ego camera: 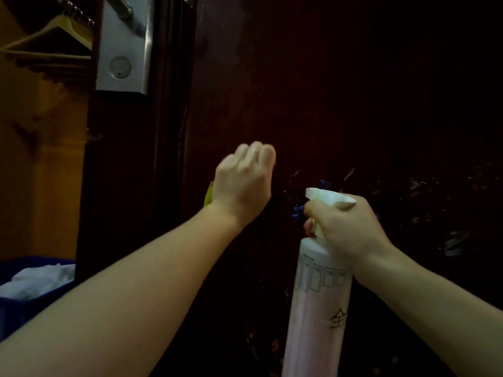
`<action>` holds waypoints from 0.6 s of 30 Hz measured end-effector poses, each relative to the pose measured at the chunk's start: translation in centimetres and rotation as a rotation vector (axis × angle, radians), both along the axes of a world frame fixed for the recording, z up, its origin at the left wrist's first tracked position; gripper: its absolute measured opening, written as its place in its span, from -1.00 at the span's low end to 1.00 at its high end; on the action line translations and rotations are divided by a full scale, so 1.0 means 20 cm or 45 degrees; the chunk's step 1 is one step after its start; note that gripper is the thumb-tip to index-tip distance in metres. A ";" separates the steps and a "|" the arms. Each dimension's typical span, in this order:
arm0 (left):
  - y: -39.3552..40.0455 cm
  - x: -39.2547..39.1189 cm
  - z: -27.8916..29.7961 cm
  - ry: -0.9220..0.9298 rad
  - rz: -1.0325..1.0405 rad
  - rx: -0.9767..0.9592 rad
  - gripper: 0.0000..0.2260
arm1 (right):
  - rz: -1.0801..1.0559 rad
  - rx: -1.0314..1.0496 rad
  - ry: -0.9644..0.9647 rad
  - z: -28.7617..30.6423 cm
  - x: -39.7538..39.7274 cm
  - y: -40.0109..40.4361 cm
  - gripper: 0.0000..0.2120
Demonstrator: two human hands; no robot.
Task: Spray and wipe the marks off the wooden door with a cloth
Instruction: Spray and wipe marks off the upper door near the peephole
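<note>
The dark brown wooden door point(340, 91) fills most of the view. Blue marks point(298, 210) and pale scuffs point(454, 243) show on it at hand height and to the right. My left hand point(242, 183) is curled against the door, blurred, with a yellow-green cloth point(209, 195) peeking out at its left edge; most of the cloth is hidden behind the hand. My right hand point(345, 227) grips the neck of a white spray bottle point(318, 308), a finger on the trigger, nozzle pointing left at the blue marks.
A silver lock plate point(123, 50) with a handle sits on the door's left edge. Wooden hangers point(54, 36) hang in an orange-lit closet at the upper left. A blue bin point(24, 303) holding white cloth stands at the lower left.
</note>
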State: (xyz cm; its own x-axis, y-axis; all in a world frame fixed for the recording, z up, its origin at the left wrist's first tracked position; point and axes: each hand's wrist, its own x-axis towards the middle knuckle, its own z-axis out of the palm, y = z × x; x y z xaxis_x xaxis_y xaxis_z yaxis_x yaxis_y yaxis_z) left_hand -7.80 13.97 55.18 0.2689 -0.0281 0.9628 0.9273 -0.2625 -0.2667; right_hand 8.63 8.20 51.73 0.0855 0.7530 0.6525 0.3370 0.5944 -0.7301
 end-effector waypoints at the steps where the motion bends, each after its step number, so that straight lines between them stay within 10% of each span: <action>1: 0.00 0.02 0.04 -0.058 -0.015 0.015 -0.96 | -0.001 0.002 -0.003 0.00 0.01 0.00 -0.79; 18: 0.00 0.05 -0.13 0.114 0.013 -0.019 -0.88 | 0.009 0.017 0.021 0.02 0.09 -0.02 -0.75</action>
State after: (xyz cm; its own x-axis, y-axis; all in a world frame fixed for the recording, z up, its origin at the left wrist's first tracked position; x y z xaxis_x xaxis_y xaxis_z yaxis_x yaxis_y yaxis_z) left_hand -6.76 14.07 52.57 0.3540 -0.0107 0.9352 0.9027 -0.2575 -0.3446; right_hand 10.39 7.79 52.23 0.0912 0.7450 0.6608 0.3207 0.6062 -0.7277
